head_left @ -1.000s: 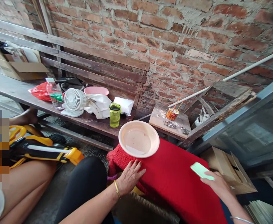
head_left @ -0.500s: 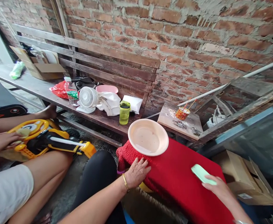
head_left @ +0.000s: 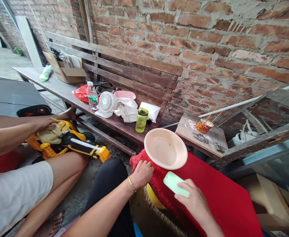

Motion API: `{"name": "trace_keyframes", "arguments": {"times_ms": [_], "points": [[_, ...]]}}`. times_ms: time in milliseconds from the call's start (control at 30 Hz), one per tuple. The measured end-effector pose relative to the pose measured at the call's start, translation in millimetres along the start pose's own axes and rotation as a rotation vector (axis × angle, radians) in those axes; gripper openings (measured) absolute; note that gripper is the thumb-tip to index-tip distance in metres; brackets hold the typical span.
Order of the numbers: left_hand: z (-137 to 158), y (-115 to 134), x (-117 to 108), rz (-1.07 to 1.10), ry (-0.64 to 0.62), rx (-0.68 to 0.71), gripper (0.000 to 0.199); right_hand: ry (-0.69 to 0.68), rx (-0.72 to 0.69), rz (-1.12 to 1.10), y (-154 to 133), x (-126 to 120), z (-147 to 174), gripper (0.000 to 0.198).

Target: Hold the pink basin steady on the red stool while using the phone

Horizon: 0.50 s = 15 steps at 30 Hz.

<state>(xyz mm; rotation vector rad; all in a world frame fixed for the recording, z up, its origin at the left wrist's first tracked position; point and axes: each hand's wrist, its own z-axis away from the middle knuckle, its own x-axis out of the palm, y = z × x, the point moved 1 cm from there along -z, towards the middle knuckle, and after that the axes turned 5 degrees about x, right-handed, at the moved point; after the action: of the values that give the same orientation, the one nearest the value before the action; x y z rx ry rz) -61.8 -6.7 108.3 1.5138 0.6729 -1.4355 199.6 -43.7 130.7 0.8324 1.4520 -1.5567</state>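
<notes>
My left hand [head_left: 141, 173], with a gold bracelet at the wrist, is closed on the shaggy red cloth [head_left: 138, 159] near its left edge, just below the basin. Its fingertips are partly hidden. In my right hand [head_left: 192, 196] is a pale green oblong block [head_left: 175, 182] with rounded corners, held between thumb and fingers over the red cloth; its underside is out of sight. A pale pink basin [head_left: 148, 149] rests on the red cover behind both hands, with small specks inside.
A wooden bench [head_left: 129, 126] holds a white fan [head_left: 107, 102], a water bottle [head_left: 92, 95] and a green bottle [head_left: 141, 121]. At left, another person's hand [head_left: 47, 123] rests on a yellow toy vehicle [head_left: 72, 141]. A small board [head_left: 186, 126] carries a patterned cup [head_left: 204, 125].
My right hand has brought the pale green block leftward, close to my left hand. My left fingers, spread before, are now curled on the cloth. The view has shifted left.
</notes>
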Motion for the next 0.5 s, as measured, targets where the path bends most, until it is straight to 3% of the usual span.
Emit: {"name": "trace_keyframes", "arguments": {"times_ms": [100, 167, 300, 367, 433, 500], "points": [[-2.6, 1.7, -1.8, 0.008, 0.006, -0.002, 0.031, -0.079, 0.009, 0.049, -23.6, 14.8, -13.5, 0.037], [-2.8, 2.0, -1.5, 0.022, 0.018, -0.005, 0.030, -0.096, 0.091, 0.064, -4.5, 12.1, -11.5, 0.042], [0.8, -0.5, 0.5, 0.042, 0.028, -0.010, 0.024, -0.066, 0.314, 0.091, 60.7, -15.8, 11.9, 0.049], [3.2, -1.8, 0.2, 0.039, 0.035, -0.012, 0.023, -0.030, 0.367, 0.112, 73.9, -28.0, 22.4, 0.048], [4.7, -2.5, -1.1, 0.029, 0.033, -0.007, 0.023, -0.018, 0.335, 0.070, 62.9, -29.0, 25.6, 0.045], [4.9, -2.2, -1.9, 0.017, 0.036, -0.002, 0.024, -0.028, 0.244, -0.007, 33.2, -17.8, 21.1, 0.041]]}}
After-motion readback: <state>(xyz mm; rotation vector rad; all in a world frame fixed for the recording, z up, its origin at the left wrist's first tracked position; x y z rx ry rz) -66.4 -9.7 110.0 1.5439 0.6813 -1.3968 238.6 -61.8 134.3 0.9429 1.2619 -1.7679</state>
